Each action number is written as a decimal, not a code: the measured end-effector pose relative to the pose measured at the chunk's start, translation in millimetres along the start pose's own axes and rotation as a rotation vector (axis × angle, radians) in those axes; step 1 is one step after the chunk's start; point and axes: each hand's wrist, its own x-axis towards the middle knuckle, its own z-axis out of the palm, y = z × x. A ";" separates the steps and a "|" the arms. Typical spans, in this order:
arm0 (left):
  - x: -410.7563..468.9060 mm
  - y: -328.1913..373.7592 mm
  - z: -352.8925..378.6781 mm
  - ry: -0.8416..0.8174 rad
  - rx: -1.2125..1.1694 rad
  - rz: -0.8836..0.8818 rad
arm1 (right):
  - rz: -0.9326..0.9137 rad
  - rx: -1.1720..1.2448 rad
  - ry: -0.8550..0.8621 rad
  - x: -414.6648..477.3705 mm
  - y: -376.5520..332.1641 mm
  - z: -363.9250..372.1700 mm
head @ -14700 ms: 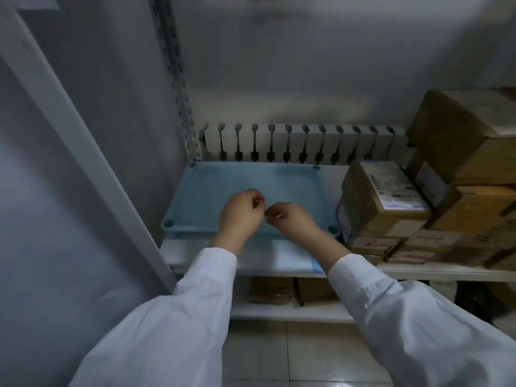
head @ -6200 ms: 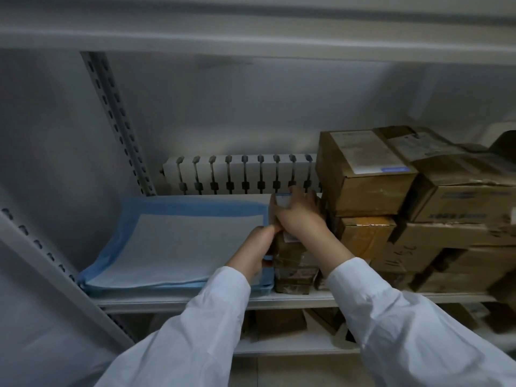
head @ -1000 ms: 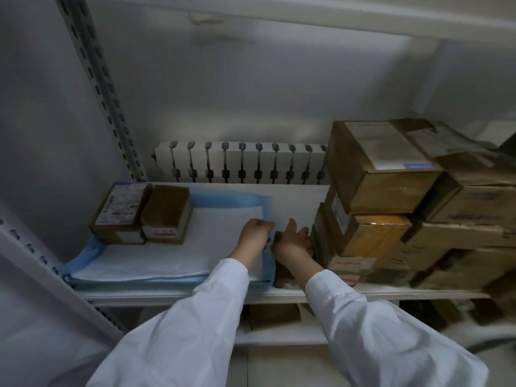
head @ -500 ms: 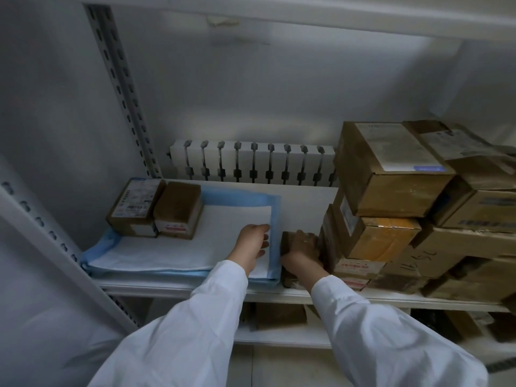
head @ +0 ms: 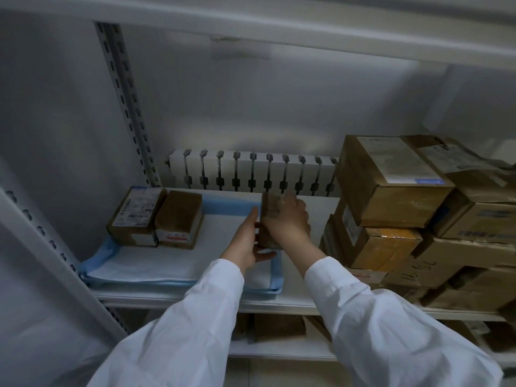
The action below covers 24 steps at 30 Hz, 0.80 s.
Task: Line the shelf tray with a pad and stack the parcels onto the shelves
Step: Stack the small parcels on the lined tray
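A blue tray (head: 275,289) lies on the left of the white shelf, lined with a white pad with a blue border (head: 156,263). Two small brown parcels (head: 136,216) (head: 178,219) sit side by side at the pad's far left. Both my hands hold a third small brown parcel (head: 269,208) raised above the pad's right edge. My left hand (head: 245,241) supports its left side and bottom. My right hand (head: 287,222) wraps over its top and right side.
A stack of larger cardboard boxes (head: 391,191) fills the right of the shelf, close to my right arm. A white ribbed radiator (head: 251,171) runs along the back wall. A slotted metal upright (head: 125,107) stands at left. More boxes (head: 279,328) lie on the lower shelf.
My right hand has lifted the small parcel from the shelf beside the box stack, up and over the pad's right edge. My left hand has come off the pad onto the parcel.
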 end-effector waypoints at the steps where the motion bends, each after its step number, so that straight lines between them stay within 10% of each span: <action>1: 0.5 4.1 -4.4 0.038 -0.036 0.033 | -0.023 0.100 -0.040 -0.6 -5.5 1.4; 12: 6.9 55.9 -106.2 0.324 -0.256 0.376 | 0.358 0.646 -0.551 -22.9 -69.3 57.3; 24: -4.6 102.6 -207.1 0.450 -0.178 0.385 | 0.402 0.539 -0.705 -23.1 -95.5 141.3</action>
